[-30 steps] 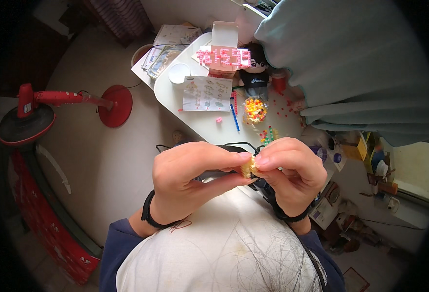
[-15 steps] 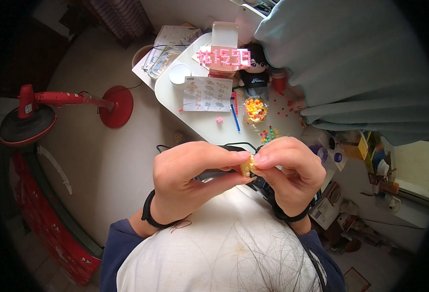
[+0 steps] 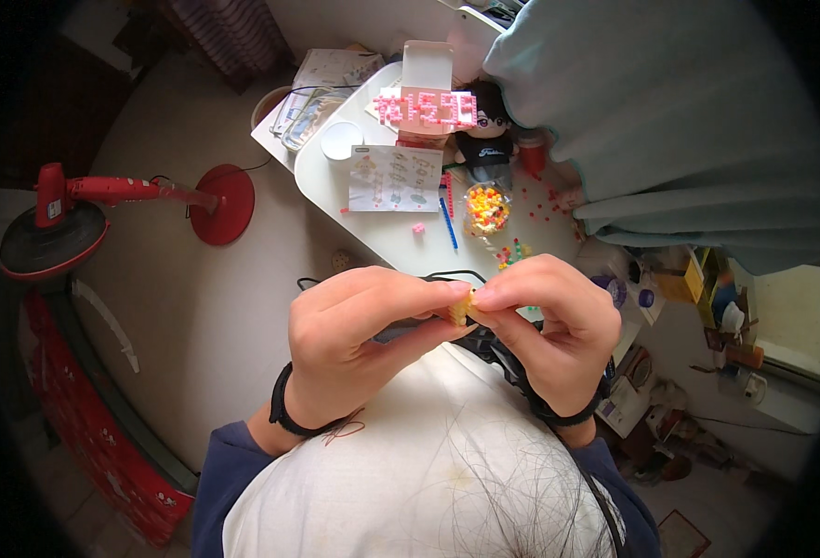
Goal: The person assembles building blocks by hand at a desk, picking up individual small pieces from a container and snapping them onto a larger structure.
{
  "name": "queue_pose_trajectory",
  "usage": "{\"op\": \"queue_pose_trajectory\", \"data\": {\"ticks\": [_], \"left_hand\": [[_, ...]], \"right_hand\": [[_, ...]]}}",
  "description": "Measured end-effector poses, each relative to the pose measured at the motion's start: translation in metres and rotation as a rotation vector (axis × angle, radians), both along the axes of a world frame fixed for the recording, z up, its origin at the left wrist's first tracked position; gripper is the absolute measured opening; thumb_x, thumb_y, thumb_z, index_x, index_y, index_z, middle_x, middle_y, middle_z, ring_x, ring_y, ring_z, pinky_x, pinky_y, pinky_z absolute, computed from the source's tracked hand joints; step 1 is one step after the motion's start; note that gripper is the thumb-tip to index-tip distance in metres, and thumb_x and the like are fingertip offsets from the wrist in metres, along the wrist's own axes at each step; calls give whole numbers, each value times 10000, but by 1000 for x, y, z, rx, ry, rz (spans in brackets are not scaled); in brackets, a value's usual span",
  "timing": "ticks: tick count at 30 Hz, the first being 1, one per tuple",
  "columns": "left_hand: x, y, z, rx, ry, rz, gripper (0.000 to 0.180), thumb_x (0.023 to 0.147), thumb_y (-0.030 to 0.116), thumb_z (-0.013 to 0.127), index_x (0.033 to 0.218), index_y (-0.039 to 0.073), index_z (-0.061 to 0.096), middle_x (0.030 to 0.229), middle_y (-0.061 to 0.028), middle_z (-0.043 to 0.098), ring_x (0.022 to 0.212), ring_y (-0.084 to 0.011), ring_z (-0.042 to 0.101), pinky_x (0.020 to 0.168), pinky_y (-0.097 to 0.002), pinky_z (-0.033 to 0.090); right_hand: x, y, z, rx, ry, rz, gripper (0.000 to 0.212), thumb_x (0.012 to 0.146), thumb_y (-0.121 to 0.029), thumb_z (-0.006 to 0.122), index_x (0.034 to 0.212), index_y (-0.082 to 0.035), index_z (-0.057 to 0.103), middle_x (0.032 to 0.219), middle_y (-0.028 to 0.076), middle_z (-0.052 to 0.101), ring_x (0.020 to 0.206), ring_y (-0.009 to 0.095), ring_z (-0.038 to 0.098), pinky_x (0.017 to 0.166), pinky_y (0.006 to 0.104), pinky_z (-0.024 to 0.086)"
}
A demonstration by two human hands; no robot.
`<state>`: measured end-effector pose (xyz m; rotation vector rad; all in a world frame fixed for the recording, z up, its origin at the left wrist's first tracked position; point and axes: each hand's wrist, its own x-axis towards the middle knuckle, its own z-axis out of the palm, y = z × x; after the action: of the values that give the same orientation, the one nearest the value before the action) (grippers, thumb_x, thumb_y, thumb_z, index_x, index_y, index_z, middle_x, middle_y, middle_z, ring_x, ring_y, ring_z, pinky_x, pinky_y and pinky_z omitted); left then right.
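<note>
Both hands meet in front of my chest, over the table's near edge. Between their fingertips is a small pale-yellow block piece [image 3: 460,311], largely covered by the fingers. My left hand [image 3: 359,321] pinches it from the left with thumb and fingers. On the other side my right hand [image 3: 557,321] is closed too, its thumb and index finger pressed on the piece's right end. Beyond the hands lie a clear bag of yellow, orange and red blocks [image 3: 487,210], a small pink block cluster [image 3: 418,228], a blue strip of blocks [image 3: 448,223] and a printed instruction sheet [image 3: 393,181].
The white table [image 3: 322,186] also carries a white cup [image 3: 342,140], pink block figures [image 3: 426,110] on an opened box, a doll [image 3: 484,139] and loose red pieces. A red fan [image 3: 219,205] stands left; a blue-grey curtain [image 3: 680,130] hangs right.
Both hands have shifted slightly left with the yellow piece. The right fingertips now cover more of it, and the fingertips sit closer together.
</note>
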<state>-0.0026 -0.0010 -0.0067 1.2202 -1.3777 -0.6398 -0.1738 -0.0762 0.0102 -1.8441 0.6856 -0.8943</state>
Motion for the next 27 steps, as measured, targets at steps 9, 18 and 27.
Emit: {"op": "queue_pose_trajectory", "data": {"ticks": [9, 18, 27], "left_hand": [[4, 0, 0, -1, -94, -79, 299, 660, -3, 784, 947, 40, 710, 799, -76, 689, 668, -193, 646, 583, -272, 494], [4, 0, -2, 24, -100, -173, 300, 642, 11, 804, 924, 36, 706, 811, -75, 704, 681, -198, 658, 596, -266, 494], [2, -4, -3, 39, -74, -179, 299, 657, 22, 793, 943, 48, 711, 799, -68, 699, 681, -188, 663, 595, -264, 511]], "right_hand": [[-10, -10, 1, 423, 10, 158, 119, 762, 65, 682, 867, 9, 666, 884, 72, 660, 777, 116, 641, 672, 217, 511], [-17, -19, -6, 810, -31, 327, 192, 785, 21, 697, 911, -10, 555, 908, 40, 614, 858, 112, 628, 737, 227, 511], [-21, -20, -8, 849, -95, 314, 228, 782, 22, 708, 938, -13, 545, 919, 47, 609, 876, 119, 628, 779, 245, 515]]}}
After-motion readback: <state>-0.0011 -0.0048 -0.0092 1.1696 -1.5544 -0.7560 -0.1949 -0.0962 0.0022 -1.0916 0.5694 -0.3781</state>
